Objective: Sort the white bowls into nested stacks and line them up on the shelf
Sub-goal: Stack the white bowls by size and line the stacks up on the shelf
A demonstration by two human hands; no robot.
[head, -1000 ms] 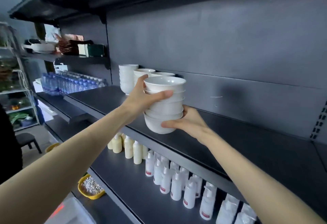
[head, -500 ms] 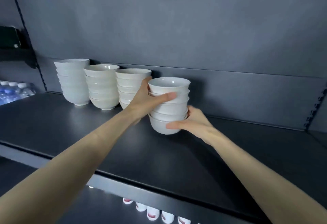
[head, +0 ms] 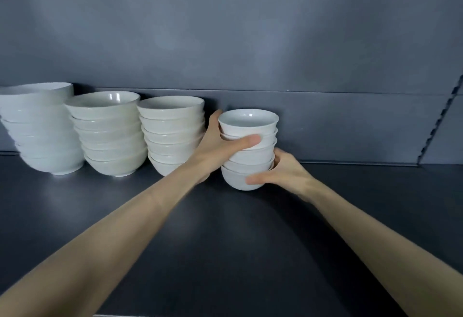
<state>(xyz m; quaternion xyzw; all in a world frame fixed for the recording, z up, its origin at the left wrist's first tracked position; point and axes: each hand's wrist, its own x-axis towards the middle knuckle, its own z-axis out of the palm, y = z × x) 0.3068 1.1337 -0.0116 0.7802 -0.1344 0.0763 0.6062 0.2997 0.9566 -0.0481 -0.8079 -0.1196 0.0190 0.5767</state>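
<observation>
Leftmost stack [head: 37, 126] blurred, edge-cropped, third stack [head: 170, 126] partly behind left hand [head: 217, 151]

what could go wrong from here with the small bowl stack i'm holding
The left hand sits in the narrow gap between the small bowl stack and the neighbouring stack; pulling it out may nudge either one. The right hand grips only the lowest bowls, so the tall, narrow-based stack might tip if released unevenly.

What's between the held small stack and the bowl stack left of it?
Only the left hand, gripping the small stack, as the head view shows.
</observation>
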